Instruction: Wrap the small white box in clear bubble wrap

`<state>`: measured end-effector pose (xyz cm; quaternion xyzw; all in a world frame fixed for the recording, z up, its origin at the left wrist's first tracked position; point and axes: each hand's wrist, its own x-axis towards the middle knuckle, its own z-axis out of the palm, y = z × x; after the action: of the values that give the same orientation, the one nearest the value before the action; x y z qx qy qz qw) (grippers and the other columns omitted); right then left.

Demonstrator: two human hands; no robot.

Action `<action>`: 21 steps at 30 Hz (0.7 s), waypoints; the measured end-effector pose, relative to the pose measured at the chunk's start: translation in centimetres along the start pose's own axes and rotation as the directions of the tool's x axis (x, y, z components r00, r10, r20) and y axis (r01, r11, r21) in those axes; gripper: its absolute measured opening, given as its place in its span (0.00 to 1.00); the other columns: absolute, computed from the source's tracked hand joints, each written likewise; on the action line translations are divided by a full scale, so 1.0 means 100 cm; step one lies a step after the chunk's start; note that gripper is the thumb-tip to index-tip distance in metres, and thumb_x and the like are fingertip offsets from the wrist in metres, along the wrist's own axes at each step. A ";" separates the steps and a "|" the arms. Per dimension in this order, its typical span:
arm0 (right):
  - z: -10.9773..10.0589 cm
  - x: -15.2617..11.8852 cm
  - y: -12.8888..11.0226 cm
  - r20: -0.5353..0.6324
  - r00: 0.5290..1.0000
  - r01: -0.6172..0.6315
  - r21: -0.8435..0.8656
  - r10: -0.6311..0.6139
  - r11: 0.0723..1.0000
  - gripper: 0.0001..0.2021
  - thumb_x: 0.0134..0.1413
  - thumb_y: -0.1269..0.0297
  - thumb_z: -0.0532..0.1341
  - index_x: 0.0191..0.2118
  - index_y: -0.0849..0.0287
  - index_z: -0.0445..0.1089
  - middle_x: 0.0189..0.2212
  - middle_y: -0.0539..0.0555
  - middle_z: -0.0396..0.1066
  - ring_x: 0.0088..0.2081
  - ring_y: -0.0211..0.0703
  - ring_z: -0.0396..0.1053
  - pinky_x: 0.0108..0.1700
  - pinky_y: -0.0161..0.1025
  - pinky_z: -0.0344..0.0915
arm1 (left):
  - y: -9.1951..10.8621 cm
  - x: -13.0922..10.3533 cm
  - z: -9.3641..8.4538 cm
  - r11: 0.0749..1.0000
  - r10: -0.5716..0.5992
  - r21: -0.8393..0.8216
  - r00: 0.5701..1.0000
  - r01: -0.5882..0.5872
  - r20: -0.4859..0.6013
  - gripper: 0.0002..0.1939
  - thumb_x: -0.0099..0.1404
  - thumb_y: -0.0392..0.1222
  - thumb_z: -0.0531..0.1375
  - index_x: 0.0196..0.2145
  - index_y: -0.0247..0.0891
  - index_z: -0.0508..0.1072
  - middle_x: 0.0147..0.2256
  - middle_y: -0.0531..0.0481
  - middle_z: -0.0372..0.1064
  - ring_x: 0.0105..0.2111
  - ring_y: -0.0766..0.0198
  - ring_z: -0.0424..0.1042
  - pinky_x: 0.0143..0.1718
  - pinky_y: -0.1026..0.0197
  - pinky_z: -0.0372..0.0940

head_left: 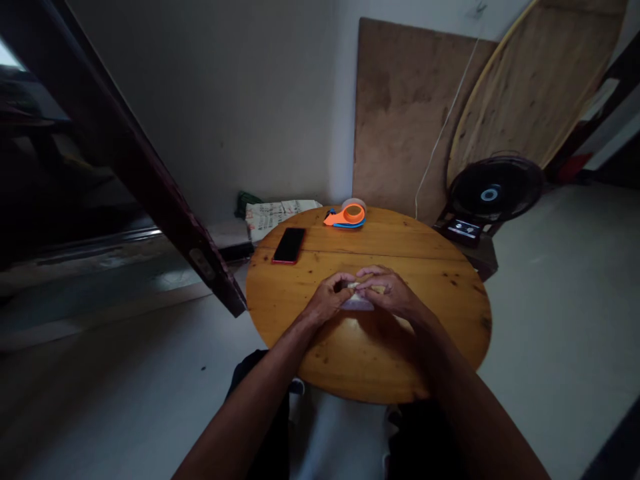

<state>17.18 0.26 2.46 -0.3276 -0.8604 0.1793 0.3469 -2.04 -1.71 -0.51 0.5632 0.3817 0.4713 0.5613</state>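
Note:
Over the middle of the round wooden table [395, 257], my left hand [330, 296] and my right hand [390, 291] meet around a small whitish, partly see-through object [358, 305]. Its lower edge shows below the fingers; the rest is covered, so I cannot tell its kind. The left thumb and fingers close on it from the left. From the right, my other hand curls its fingers over the top. An orange and blue tape dispenser [345, 216] with a roll of clear tape lies beyond the hands, near the far edge.
A phone [289, 246] with a red edge lies at the table's left. Behind the table is a printed white sack [283, 213]. A black fan [493, 193] stands to the right, near a leaning brown board [400, 113] and a large round wooden top [530, 87].

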 end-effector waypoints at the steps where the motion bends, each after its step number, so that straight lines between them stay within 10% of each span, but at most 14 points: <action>1: -0.001 -0.001 0.000 0.010 1.000 -0.001 -0.024 0.001 1.000 0.08 0.55 0.60 0.62 0.35 0.53 0.79 0.43 0.57 0.74 0.45 0.46 0.71 0.50 0.46 0.65 | 0.002 -0.001 0.001 1.000 0.004 -0.013 1.000 -0.004 0.005 0.16 0.55 0.45 0.63 0.39 0.35 0.70 0.31 0.54 0.66 0.31 0.69 0.64 0.34 0.66 0.58; 21: -0.005 -0.012 -0.004 0.093 0.995 -0.036 -0.085 0.044 0.996 0.11 0.55 0.58 0.62 0.41 0.50 0.79 0.51 0.58 0.70 0.51 0.51 0.68 0.54 0.52 0.62 | 0.007 -0.001 0.002 0.996 -0.083 -0.036 0.993 0.080 -0.090 0.15 0.52 0.38 0.62 0.40 0.35 0.70 0.35 0.52 0.69 0.34 0.67 0.67 0.35 0.65 0.61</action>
<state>18.07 -0.82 2.45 -0.3499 -0.8760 0.1654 0.2879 -1.93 -1.87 0.14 0.5160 0.4219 0.4794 0.5709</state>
